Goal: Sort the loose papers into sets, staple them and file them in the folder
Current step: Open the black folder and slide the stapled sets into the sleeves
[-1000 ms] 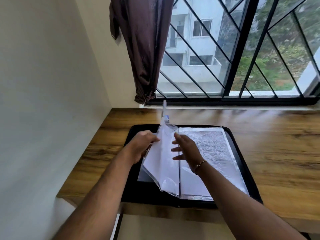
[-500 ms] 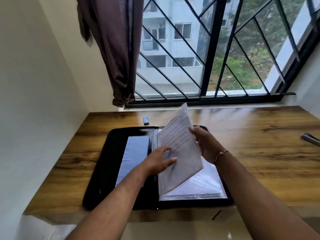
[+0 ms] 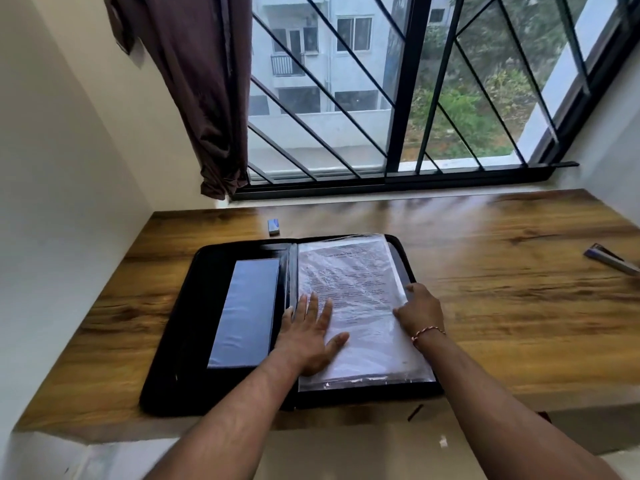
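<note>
The clear plastic sleeve [image 3: 360, 299] with a printed sheet inside lies flat on the right half of the one open black folder [image 3: 183, 323]. Its long axis runs away from the person toward the window, with the heading at the far end. More sleeve edges show beneath it, too many to count.

The left hand [image 3: 308, 337] presses on its near left part beside the spine, with the fingers straight and spread. The right hand [image 3: 419, 313] pinches its right edge with curled fingers and the thumb on top, and a bracelet [image 3: 427, 331] sits on that wrist.

Left of the pressing hand, one glossy dark panel [image 3: 246, 313] fills the folder's other half. Beyond both hands, one small blue and white box [image 3: 274, 226] sits on the wooden desk [image 3: 502, 306]. Well right of the pinching hand lies one blue and silver tool [image 3: 609, 259]. Just near of the folder is a short dark stick [image 3: 415, 412]. Nothing covers the sleeve except the two hands.
</note>
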